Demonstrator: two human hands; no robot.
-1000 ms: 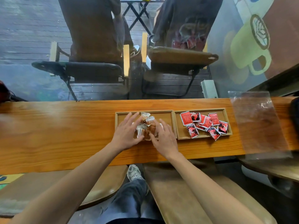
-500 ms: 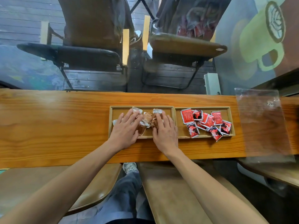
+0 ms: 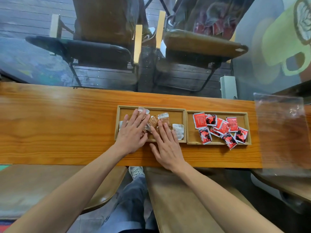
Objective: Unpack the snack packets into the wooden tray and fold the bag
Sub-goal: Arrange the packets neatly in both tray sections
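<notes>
No print on any packet can be read; the red packets (image 3: 220,127) carry dark and white marks too small to make out, and the brown packets (image 3: 154,121) show pale ends with no legible writing.

Both hands lie flat with straight, slightly spread fingers, palms down, at the centre of the frame. The left hand (image 3: 133,132) presses on the brown packets in the left part of the left tray (image 3: 176,109), its fingertips reaching the tray's far side. The right hand (image 3: 165,147) sits just beside it, fingers on the packets near the tray's middle, its palm over the tray's near rim and the table (image 3: 58,125). Neither hand grips anything.

The left tray holds the loose brown packets, some under the hands, one pale one at its right end. The right tray (image 3: 190,128), touching it, holds the red packets, one hanging over the near rim. The clear bag (image 3: 281,130) lies flat and unfolded at the right edge of the frame.
</notes>
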